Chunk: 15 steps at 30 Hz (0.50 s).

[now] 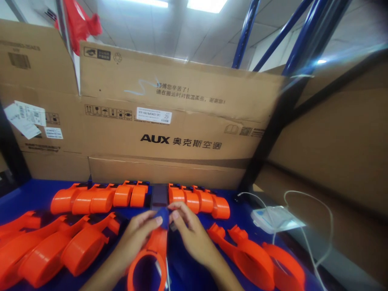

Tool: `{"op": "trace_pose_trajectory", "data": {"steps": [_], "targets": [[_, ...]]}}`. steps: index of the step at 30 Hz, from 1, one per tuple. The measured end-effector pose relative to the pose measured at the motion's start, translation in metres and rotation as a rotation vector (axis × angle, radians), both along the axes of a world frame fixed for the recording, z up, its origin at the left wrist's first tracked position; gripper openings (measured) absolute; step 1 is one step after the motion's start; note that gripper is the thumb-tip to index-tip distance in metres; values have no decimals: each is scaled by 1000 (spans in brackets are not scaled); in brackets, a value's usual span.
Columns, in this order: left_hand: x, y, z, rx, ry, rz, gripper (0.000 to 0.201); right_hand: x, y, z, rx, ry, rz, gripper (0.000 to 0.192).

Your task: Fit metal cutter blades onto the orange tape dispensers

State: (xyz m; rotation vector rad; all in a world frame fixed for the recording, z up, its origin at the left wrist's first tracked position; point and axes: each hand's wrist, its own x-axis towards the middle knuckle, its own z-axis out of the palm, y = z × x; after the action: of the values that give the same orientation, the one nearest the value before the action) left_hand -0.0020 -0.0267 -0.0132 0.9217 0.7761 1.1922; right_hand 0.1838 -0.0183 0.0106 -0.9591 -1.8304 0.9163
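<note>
My left hand (133, 238) and my right hand (189, 230) meet at the middle of the blue table (36, 190). Together they pinch a small blue piece (163, 216) at the top end of an orange plastic ring-shaped part (150, 258) that lies between my wrists. The left fingertips hold the blue piece from the left, the right thumb and fingers from the right. The ring's open loop points toward me.
Rows of orange plastic parts lie at the back (97, 198) (200, 200), at the left (51, 250) and at the right (257, 258). A dark block (159, 195) sits between the back rows. Cardboard boxes (169, 121) wall the table behind. A white device with cables (274, 218) rests at right.
</note>
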Motion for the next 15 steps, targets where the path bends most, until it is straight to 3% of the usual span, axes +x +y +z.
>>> {"op": "trace_pose_trajectory", "data": {"steps": [6, 10, 15], "targets": [[-7, 5, 6, -181, -231, -30, 46, 28, -1, 2, 191, -607, -140, 14], [-6, 1, 11, -210, -261, -56, 47, 31, 0, -6, 204, -680, -73, 17], [-1, -7, 17, -234, -368, -103, 29, 30, 1, -2, 210, -659, -47, 16]]}}
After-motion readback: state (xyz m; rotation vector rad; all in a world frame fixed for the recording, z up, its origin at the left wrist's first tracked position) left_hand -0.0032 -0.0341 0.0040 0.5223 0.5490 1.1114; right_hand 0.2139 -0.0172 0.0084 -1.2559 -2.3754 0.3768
